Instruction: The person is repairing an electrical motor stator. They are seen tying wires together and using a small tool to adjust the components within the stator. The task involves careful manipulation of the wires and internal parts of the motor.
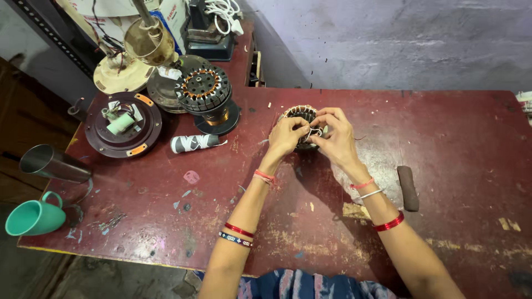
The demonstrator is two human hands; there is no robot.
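Working at a worn, dark red desk with chipped paint, I sit facing a purple-grey plastered wall. At the centre of the frame my left hand and right hand close round one small wound stator, fingers pinching thin wire at its top; it rests on the desk. A second, larger stator stands on a dark round base toward the upper left. Left of that lies one dark round motor cover, and behind it two more fan housings. One roll of white tape lies left of my hands. At the left edge are one steel tumbler and one green mug. One dark brown bar lies right of my right forearm.
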